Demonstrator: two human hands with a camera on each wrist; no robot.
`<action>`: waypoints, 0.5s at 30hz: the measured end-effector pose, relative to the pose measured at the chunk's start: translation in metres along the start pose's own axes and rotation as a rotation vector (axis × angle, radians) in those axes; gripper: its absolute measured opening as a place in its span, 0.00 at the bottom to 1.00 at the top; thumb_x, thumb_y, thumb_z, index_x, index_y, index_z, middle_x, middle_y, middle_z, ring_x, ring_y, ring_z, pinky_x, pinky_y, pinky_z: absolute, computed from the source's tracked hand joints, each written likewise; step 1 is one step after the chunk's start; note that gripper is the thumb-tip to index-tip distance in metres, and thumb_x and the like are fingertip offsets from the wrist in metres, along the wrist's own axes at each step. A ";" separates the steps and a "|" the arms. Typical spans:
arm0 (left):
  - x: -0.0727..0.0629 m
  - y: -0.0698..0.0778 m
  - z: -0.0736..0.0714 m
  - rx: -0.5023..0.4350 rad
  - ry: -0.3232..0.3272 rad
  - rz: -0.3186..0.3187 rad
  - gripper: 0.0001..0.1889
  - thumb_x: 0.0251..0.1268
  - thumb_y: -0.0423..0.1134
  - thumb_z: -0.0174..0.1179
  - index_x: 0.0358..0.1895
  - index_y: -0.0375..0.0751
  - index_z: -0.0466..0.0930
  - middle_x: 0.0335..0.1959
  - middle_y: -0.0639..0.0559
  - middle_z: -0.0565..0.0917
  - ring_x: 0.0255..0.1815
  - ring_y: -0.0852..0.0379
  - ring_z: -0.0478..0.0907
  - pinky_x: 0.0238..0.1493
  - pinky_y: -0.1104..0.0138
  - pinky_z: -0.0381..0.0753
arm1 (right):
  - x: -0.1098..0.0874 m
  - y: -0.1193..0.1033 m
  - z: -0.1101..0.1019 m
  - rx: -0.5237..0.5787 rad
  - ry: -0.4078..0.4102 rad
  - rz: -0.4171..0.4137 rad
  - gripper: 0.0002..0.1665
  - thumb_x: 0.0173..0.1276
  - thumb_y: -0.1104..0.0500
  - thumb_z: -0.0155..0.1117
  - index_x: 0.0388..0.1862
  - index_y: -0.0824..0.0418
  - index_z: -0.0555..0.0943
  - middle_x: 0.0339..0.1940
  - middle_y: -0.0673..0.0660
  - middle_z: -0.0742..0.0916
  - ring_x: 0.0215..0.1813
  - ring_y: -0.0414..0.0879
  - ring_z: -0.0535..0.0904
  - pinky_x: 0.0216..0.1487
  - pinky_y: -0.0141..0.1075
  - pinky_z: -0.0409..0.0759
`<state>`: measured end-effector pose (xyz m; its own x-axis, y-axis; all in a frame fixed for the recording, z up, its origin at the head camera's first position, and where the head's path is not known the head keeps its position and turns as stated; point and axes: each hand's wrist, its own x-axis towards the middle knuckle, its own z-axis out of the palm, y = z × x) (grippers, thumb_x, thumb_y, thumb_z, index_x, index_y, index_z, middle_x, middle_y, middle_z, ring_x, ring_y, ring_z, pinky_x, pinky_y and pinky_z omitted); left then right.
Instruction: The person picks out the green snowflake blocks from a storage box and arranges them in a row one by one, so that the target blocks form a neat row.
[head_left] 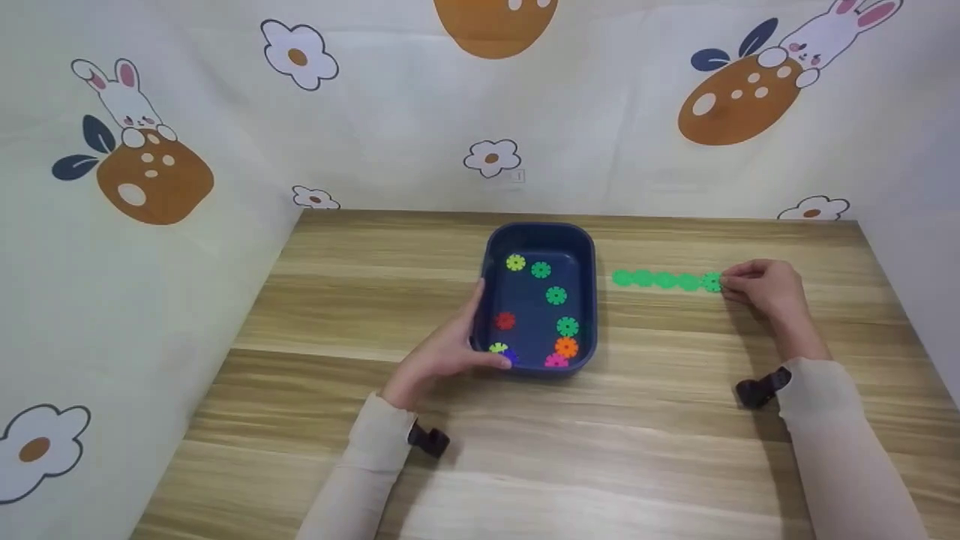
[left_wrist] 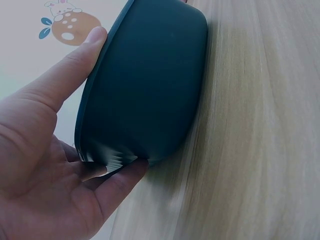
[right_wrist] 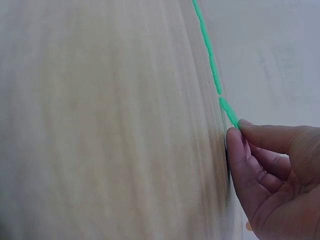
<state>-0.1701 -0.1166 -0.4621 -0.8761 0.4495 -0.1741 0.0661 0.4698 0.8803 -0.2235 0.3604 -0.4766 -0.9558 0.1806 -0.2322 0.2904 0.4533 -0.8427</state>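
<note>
A dark blue plastic box (head_left: pixel 536 300) stands on the table with several notched plastic discs inside. My left hand (head_left: pixel 448 345) grips its near left corner, thumb on the near rim and fingers along the left side; the left wrist view shows that hand (left_wrist: pixel 65 150) against the box wall (left_wrist: pixel 145 80). To the right of the box lies a row of several green notched discs (head_left: pixel 655 279). My right hand (head_left: pixel 766 289) pinches a green disc (head_left: pixel 712 282) at the row's right end. In the right wrist view this disc (right_wrist: pixel 229 113) is tilted against the row (right_wrist: pixel 207 47).
Inside the box lie a yellow disc (head_left: pixel 515 262), a red disc (head_left: pixel 505 321), an orange disc (head_left: pixel 566 347), a pink disc (head_left: pixel 556 361) and green ones (head_left: pixel 556 295). A patterned cloth (head_left: pixel 390 120) hangs behind the wooden table (head_left: pixel 600 450).
</note>
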 end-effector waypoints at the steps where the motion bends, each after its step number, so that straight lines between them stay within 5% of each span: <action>1: 0.000 0.000 0.000 0.003 0.000 0.007 0.68 0.48 0.43 0.79 0.82 0.54 0.30 0.84 0.48 0.42 0.82 0.47 0.49 0.82 0.50 0.49 | 0.000 0.000 0.000 -0.003 0.004 -0.002 0.20 0.69 0.65 0.65 0.55 0.78 0.76 0.22 0.34 0.82 0.29 0.26 0.82 0.39 0.26 0.85; 15: 0.000 0.000 0.001 -0.002 0.000 -0.008 0.68 0.48 0.42 0.79 0.82 0.56 0.29 0.84 0.47 0.41 0.82 0.47 0.47 0.82 0.50 0.48 | -0.002 -0.002 -0.002 -0.024 0.032 0.025 0.20 0.71 0.61 0.64 0.56 0.73 0.77 0.25 0.35 0.82 0.30 0.27 0.83 0.40 0.27 0.86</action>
<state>-0.1699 -0.1159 -0.4627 -0.8768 0.4453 -0.1814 0.0575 0.4717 0.8799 -0.2220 0.3606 -0.4740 -0.9464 0.2195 -0.2370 0.3154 0.4689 -0.8250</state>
